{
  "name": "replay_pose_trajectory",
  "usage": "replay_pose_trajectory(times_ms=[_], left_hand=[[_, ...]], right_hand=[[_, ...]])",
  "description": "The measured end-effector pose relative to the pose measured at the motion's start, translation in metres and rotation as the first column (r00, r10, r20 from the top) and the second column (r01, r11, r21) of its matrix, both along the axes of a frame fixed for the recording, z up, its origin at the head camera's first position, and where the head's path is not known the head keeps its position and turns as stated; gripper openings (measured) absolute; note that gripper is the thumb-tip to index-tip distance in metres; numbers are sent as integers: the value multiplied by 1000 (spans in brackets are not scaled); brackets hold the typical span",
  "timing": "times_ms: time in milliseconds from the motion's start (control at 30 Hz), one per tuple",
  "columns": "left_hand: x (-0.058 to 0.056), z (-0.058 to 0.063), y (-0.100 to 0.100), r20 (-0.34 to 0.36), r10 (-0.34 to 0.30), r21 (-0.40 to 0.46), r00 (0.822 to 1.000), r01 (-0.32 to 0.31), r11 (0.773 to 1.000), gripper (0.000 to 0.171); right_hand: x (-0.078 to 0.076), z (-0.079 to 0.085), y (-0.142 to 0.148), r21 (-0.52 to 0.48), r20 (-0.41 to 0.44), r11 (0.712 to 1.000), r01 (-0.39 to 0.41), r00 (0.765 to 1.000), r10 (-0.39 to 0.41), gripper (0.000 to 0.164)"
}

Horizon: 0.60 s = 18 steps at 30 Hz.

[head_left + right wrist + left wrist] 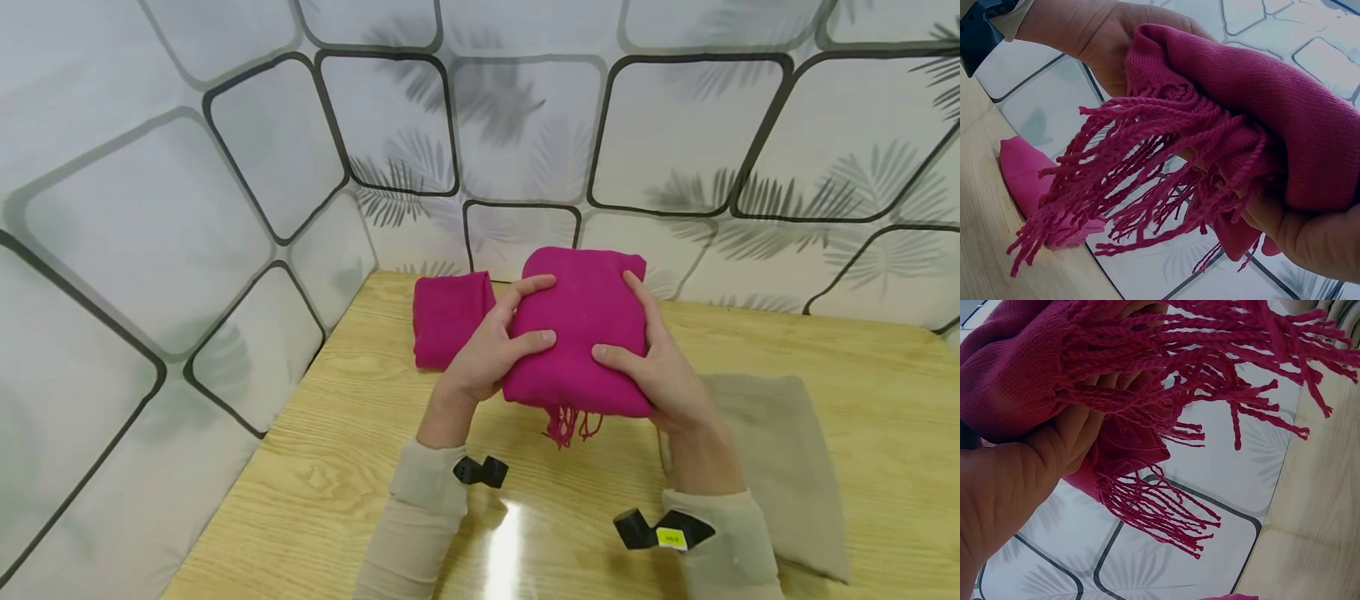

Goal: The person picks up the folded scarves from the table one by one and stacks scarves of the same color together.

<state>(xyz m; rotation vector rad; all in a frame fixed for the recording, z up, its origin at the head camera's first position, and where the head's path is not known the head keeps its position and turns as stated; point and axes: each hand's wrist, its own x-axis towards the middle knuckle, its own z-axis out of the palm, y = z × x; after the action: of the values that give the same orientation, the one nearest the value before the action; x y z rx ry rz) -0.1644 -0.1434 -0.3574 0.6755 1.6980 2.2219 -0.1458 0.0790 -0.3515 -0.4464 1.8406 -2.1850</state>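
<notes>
Both hands hold up a folded magenta scarf (581, 333) above the table. My left hand (491, 346) grips its left side, thumb on the near face and fingers reaching around the edge. On the opposite side my right hand (667, 375) holds it the same way, thumb pressed on the front. Twisted fringe (1160, 515) hangs from the underside, long and loose in the wrist views. In the right wrist view, fringe strands (1129, 150) spill out between the two hands from the folded layers.
A second folded magenta cloth (450, 321) lies at the back left of the wooden table (337, 467). To the right lies a flat beige cloth (776, 467), partly behind the right forearm. Patterned fabric walls (525, 125) stand behind and to the left.
</notes>
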Motion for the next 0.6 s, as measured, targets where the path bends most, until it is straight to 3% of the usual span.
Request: replay_pose_trajectory(times_ms=[367,600], left_hand=[[0,-1,1,16,15,-14,1000,-15,1000,58],[-1,-2,3,28,-8,-28,1000,9,1000,58]], right_hand=[[-2,-1,2,9,3,1000,-9,1000,9,80],[-1,0,6,36,18,999,-15,1000,15,80]])
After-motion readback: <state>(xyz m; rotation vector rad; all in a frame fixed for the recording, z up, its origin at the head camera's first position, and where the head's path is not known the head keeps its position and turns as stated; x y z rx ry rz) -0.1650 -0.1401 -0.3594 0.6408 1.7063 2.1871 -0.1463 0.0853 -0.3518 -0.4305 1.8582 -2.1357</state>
